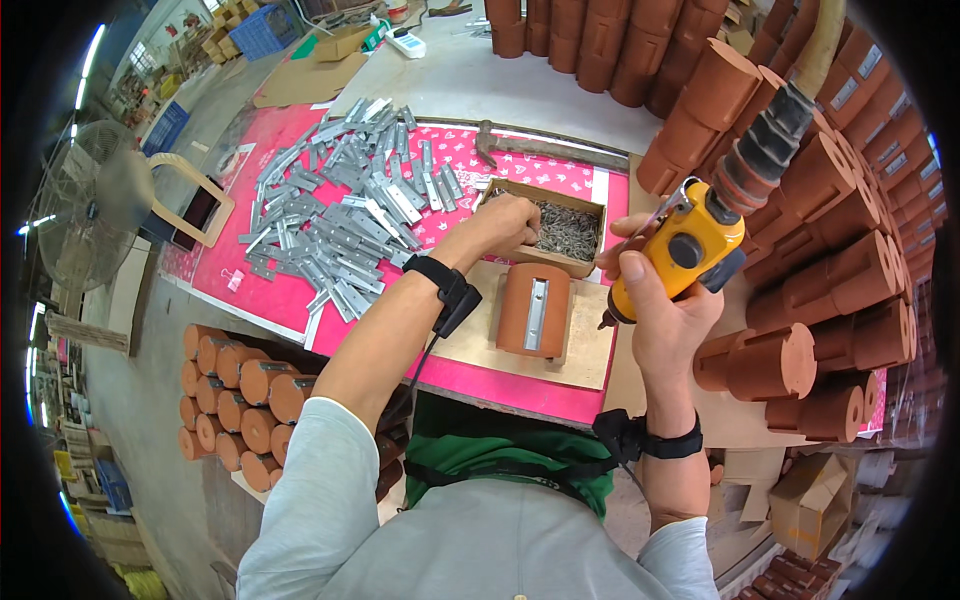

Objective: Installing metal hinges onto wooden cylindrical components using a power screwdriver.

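My left hand (505,222) reaches into a small cardboard box (592,212) of dark screws, fingers bunched among them. My right hand (655,300) grips a yellow pneumatic screwdriver (680,252), bit pointing down, with a ribbed hose (770,140) rising from its top. Between my hands a brown wooden cylinder block (515,315) lies on a light board (590,350), with a silver metal plate (537,301) resting on its top face.
A heap of silver metal plates (340,215) covers the pink mat (230,260) to the left. Stacks of brown cylinders (850,250) fill the right side and the back; more (235,385) lie lower left. A hammer (545,150) lies behind the box. A fan (85,215) stands at left.
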Available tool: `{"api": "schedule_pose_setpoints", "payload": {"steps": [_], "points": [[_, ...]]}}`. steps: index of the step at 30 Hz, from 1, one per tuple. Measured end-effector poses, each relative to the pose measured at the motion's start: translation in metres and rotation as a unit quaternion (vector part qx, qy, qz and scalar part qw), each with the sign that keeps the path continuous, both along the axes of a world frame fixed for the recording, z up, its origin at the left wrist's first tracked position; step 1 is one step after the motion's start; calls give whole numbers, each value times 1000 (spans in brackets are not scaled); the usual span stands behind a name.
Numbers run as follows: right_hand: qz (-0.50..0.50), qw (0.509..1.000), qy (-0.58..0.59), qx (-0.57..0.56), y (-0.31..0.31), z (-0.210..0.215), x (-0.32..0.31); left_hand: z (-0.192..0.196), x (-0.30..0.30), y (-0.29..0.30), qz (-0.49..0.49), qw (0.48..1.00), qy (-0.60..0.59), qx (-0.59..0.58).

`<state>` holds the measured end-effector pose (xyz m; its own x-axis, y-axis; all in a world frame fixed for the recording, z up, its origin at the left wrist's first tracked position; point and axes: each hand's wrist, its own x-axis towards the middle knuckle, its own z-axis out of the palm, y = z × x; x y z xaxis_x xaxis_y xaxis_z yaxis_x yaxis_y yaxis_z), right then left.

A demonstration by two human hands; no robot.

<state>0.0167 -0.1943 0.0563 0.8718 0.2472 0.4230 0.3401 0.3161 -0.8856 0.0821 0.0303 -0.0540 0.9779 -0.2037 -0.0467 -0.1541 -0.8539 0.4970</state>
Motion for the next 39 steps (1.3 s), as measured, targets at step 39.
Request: {"api": "schedule_pose_setpoints", "payload": {"steps": [39], "points": [[27,996,-39,72,61,22,7,60,-125,-41,94,887,-10,-452]]}}
